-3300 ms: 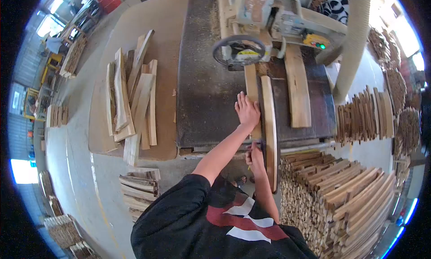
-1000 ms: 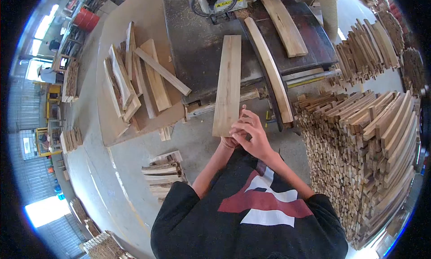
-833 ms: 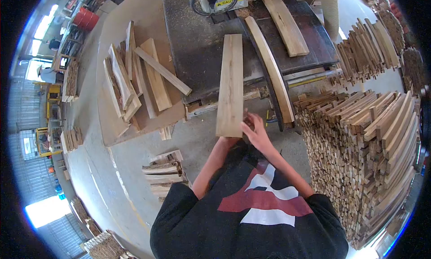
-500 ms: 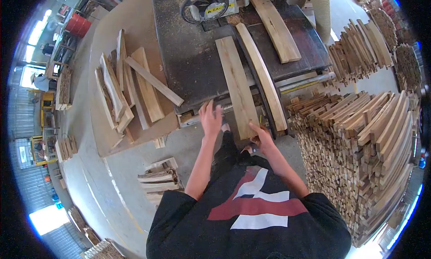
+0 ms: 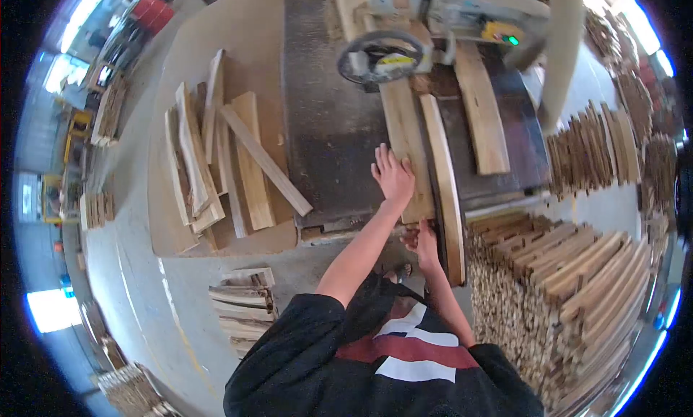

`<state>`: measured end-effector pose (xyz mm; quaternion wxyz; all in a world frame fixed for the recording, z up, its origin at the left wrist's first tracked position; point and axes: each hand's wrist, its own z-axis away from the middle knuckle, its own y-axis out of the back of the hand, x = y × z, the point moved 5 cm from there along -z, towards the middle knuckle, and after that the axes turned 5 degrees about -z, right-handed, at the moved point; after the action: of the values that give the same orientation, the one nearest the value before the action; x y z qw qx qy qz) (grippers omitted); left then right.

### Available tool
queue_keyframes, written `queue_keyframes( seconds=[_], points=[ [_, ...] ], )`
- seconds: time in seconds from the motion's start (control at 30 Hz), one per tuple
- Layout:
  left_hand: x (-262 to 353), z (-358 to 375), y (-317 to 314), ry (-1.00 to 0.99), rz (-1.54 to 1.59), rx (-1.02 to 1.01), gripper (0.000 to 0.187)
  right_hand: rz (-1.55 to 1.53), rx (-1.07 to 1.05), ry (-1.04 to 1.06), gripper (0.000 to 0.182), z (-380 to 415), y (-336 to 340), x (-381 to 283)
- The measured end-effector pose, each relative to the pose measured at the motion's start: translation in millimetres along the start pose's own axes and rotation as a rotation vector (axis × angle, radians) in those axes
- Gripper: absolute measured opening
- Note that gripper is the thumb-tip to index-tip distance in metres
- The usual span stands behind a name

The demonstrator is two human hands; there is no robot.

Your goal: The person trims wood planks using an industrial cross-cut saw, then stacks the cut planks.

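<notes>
A flat wooden board (image 5: 408, 139) lies on the dark machine table, its far end under the machine head beside the black handwheel (image 5: 380, 57). My left hand (image 5: 395, 174) rests on top of the board with its fingers spread. At the board's near end is my right hand (image 5: 424, 242), touching or very close to the end edge, its fingers apart and somewhat blurred. Just right of the board stands a long narrow wooden strip (image 5: 444, 182) along a dark rail, its near end past the table edge.
Another board (image 5: 482, 114) lies farther right on the machine table (image 5: 325, 153). Loose planks (image 5: 253, 164) lie on a brown sheet at the left. A tall stack of lumber (image 5: 556, 287) rises at the right, below a hanging hose (image 5: 561, 63). Short offcuts (image 5: 244, 305) sit on the floor.
The board has moved forward under the machine head. My left hand has come from the air onto the board. My right hand has shifted from gripping the board's near corner to its end edge.
</notes>
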<state>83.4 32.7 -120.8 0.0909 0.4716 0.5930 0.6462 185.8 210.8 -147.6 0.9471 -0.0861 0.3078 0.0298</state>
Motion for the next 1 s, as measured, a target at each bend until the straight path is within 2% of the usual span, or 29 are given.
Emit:
queue_keyframes(
  seconds=[0.03, 0.07, 0.13, 0.17, 0.2, 0.23, 0.27, 0.37, 0.47, 0.53, 0.57, 0.63, 0.67, 0.7, 0.73, 0.8, 0.83, 0.87, 0.9, 0.93, 0.97, 1.0],
  points=[
    [0, -14, 1, -0.016, -0.032, 0.028, 0.056, 0.05, -0.021, 0.018, 0.056, -13, -5, -6],
    [4, -30, 4, 0.001, -0.037, -0.003, 0.053, 0.155, -0.033, 0.018, 0.054, -14, -12, -21],
    [3, -57, 6, 0.014, -0.032, 0.008, 0.046, -0.054, -0.153, 0.101, 0.053, -39, -31, -41],
    [1, -76, 3, 0.008, 0.113, 0.037, 0.045, -0.137, -0.134, 0.02, 0.051, -59, -37, -48],
    [-2, -94, -13, -0.003, 0.038, 0.14, 0.043, -0.219, -0.1, -0.056, 0.049, -80, -44, -55],
    [-2, -114, -16, 0.034, 0.108, 0.156, 0.042, -0.212, -0.095, -0.022, 0.05, -96, -55, -66],
    [-4, -130, -15, 0.076, 0.1, 0.177, 0.042, -0.084, 0.014, 0.015, 0.051, -90, -68, -86],
    [-1, -151, -20, 0.041, 0.15, 0.191, 0.046, -0.077, -0.037, 0.031, 0.053, -98, -89, -108],
    [-5, -182, -8, 0.062, 0.188, 0.215, 0.048, -0.088, 0.051, 0.03, 0.055, -119, -106, -129],
    [-16, -193, 4, 0.131, 0.43, 0.122, 0.046, -0.097, 0.047, 0.052, 0.056, -133, -117, -141],
    [-24, -194, 10, 0.139, 0.44, 0.129, 0.046, -0.116, 0.05, 0.026, 0.055, -139, -121, -148],
    [-50, -178, 33, 0.061, 0.678, 0.275, 0.039, -0.048, 0.089, 0.089, 0.053, -145, -134, -162],
    [-67, -164, 68, 0.086, 0.611, 0.262, 0.04, 0.003, 0.116, 0.151, 0.052, -147, -146, -173],
    [-93, -150, 93, 0.108, 0.512, 0.291, 0.038, -0.008, 0.105, 0.115, 0.053, -151, -154, -181],
    [-116, -131, 129, 0.144, 0.334, 0.362, 0.039, -0.009, 0.106, 0.114, 0.053, -162, -158, -190],
    [-168, -94, 183, 0.272, 0.151, 0.539, 0.041, -0.091, -0.027, 0.049, 0.045, -190, -159, -202],
    [-187, -79, 209, 0.435, -0.002, 0.405, 0.046, -0.123, -0.132, 0.029, 0.039, -210, -163, -201],
    [-211, -61, 208, 0.524, -0.037, 0.448, 0.061, -0.159, -0.221, 0.032, 0.032, -226, -164, -212],
    [-239, -44, 195, 0.623, -0.073, 0.467, 0.076, -0.098, -0.229, 0.0, 0.03, -208, -189, -226],
    [-253, -38, 195, 0.646, 0.074, 0.38, 0.085, -0.147, -0.272, 0.068, 0.027, -232, -186, -230],
    [-254, -31, 196, 0.686, 0.122, 0.323, 0.085, -0.015, -0.216, 0.184, 0.022, -202, -192, -247],
    [-269, -23, 179, 0.714, 0.317, 0.101, 0.084, 0.122, -0.145, 0.291, 0.025, -168, -199, -264]
  ],
)
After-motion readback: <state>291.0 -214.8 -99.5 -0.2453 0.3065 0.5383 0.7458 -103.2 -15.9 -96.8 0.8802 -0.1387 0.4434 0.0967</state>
